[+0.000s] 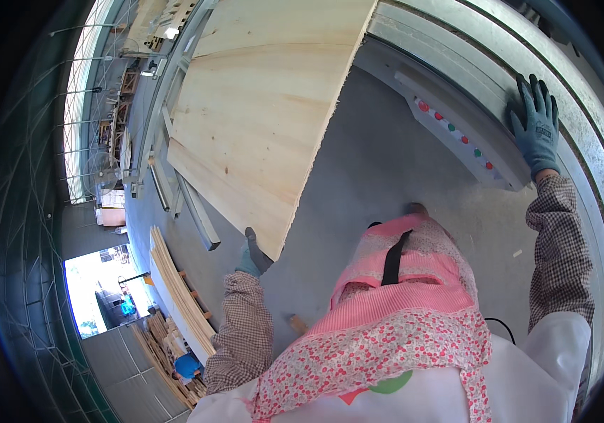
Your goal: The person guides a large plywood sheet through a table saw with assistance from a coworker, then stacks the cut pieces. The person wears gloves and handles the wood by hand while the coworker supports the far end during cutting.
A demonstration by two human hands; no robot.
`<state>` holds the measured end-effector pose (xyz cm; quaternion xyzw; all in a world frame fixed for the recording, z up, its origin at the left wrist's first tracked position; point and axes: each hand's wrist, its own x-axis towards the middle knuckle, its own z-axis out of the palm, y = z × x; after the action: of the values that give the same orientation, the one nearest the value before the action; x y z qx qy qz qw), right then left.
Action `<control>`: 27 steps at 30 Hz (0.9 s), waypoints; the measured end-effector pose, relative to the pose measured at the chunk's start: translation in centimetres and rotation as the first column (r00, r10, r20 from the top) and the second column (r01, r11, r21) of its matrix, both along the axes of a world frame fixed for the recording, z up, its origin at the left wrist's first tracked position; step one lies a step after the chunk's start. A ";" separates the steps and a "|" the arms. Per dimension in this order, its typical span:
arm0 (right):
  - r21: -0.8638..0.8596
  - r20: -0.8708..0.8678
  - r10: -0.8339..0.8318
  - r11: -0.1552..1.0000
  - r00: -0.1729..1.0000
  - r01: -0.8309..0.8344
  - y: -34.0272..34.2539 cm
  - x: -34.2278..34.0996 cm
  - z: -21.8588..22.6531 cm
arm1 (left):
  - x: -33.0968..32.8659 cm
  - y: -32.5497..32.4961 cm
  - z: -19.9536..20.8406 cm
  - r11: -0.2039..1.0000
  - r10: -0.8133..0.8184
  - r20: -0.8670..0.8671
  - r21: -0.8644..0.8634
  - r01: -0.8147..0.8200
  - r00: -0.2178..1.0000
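A large pale plywood sheet (259, 106) with a rough, splintered right edge stretches away at the upper left of centre. My left hand (254, 255), in a blue-grey and dark glove, grips its near corner, thumb on top and fingers hidden below. On the right, my right hand (538, 127), gloved alike, lies flat with fingers spread on a grooved metal machine table (450, 42). It holds nothing.
Metal rails (196, 211) of a frame stick out from beneath the sheet on the left. Further left, long boards (178, 289) lie stacked near a bright doorway (104, 289). A grey machine side with coloured dots (453, 130) faces me, and a small wood piece (298, 324) lies on the floor.
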<state>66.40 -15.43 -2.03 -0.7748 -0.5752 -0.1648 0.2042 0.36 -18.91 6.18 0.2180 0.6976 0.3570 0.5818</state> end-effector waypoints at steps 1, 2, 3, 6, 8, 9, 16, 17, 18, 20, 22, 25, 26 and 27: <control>-0.028 0.008 -0.007 1.000 1.000 0.007 0.3 -0.4 0.6 | 0.1 0.1 0.0 1.000 0.005 -0.037 -0.002 -0.005 0.999; -0.040 -0.002 -0.003 0.999 1.000 0.003 0.5 -0.8 0.5 | 0.1 -0.2 -0.1 1.000 0.012 -0.072 -0.005 -0.012 0.997; -0.052 0.000 -0.008 0.999 1.000 0.008 0.6 -0.8 0.7 | 0.0 0.0 -0.1 1.000 0.009 -0.096 -0.006 -0.010 0.995; -0.030 -0.001 0.065 0.997 0.998 -0.065 1.1 -0.8 2.1 | 0.1 0.0 -0.8 0.993 -0.083 -0.045 0.080 0.086 0.996; -0.014 -0.055 0.108 0.994 0.993 -0.108 1.1 -0.8 2.4 | 0.6 0.0 -1.1 0.997 0.048 -0.006 0.057 -0.047 0.999; -0.044 -0.053 0.100 0.994 0.994 -0.102 1.1 -0.3 2.1 | 2.1 0.3 -0.6 0.995 0.039 -0.045 0.091 -0.035 0.998; -0.230 -0.100 0.077 0.968 0.992 -0.099 1.9 -0.5 3.0 | 4.2 -1.3 -2.8 0.941 0.227 -0.042 0.268 -0.207 0.973; -0.248 -0.103 0.080 0.963 0.992 -0.103 2.1 -0.3 2.8 | 4.7 -1.4 -2.7 0.928 0.253 -0.033 0.291 -0.233 0.967; -0.267 -0.101 0.078 0.958 0.992 -0.103 2.2 -0.1 2.7 | 5.6 -1.0 -2.5 0.912 0.306 0.019 0.281 -0.299 0.952; -0.291 -0.098 0.092 0.949 0.991 -0.117 2.4 0.1 2.7 | 7.3 -1.1 -2.1 0.863 0.426 0.114 0.247 -0.441 0.897; -0.318 -0.130 0.051 0.944 0.990 -0.091 2.2 0.1 2.7 | 6.7 -1.0 -3.0 0.869 0.406 0.187 0.223 -0.441 0.895; -0.340 -0.153 0.063 0.934 0.986 -0.112 2.3 0.3 2.8 | 5.2 -1.0 -3.3 0.896 0.365 0.280 0.152 -0.417 0.888; -0.361 -0.155 0.050 0.927 0.987 -0.104 2.5 0.1 3.2 | 4.9 -1.0 -3.5 0.909 0.351 0.313 0.115 -0.402 0.883; -0.365 -0.153 0.060 0.924 0.986 -0.113 2.5 0.2 3.0 | 5.0 -0.9 -4.0 0.896 0.385 0.240 0.132 -0.423 0.891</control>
<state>66.59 -12.94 0.98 -0.7829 -0.6139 0.0108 0.1001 5.33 -19.85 2.14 0.0809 0.6277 0.5532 0.5417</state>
